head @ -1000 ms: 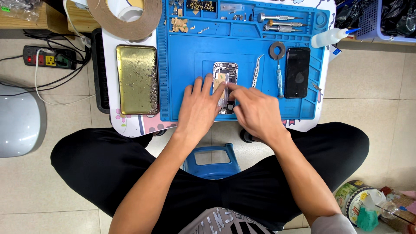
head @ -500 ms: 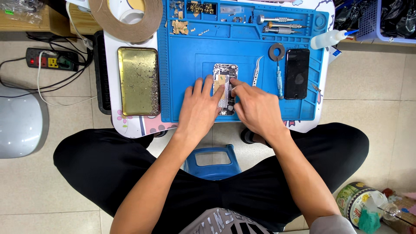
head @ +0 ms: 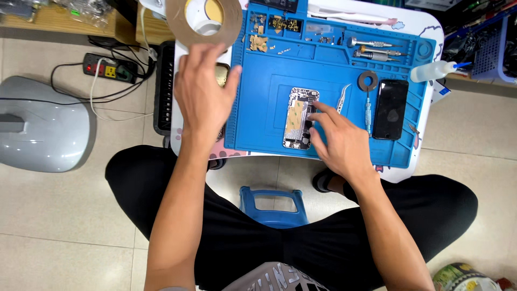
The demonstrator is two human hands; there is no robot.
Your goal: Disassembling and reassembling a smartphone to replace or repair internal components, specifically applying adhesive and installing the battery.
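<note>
You are sitting on a small blue stool (head: 273, 206) over a pale tiled floor (head: 64, 226), with a low white table (head: 425, 32) before your knees and a blue work mat (head: 258, 108) covering most of it. A grey rounded housing (head: 37, 124) lies on the floor to your left, and beyond it a power strip (head: 107, 69) with trailing cables. Along the mat's far edge sit trays of small parts, two metal screwdrivers (head: 377, 48) and a clear squeeze bottle (head: 439, 70); a black phone screen (head: 390, 109) lies face up at the right of the mat, with tweezers (head: 343, 98) between it and the opened phone (head: 299, 117), which rests at the mat's centre, its insides upward.

Your right hand (head: 339, 143) rests on the mat with its fingertips touching the opened phone's right edge, fingers loosely bent and holding nothing.

Half a second ago both hands were pressed around the phone; since then your left hand (head: 204, 97) has lifted away to the left and now hovers, fingers spread wide and empty, over the gold-coloured tray (head: 221, 74) (mostly hidden beneath it), just below the big roll of brown tape (head: 203, 21)
</note>
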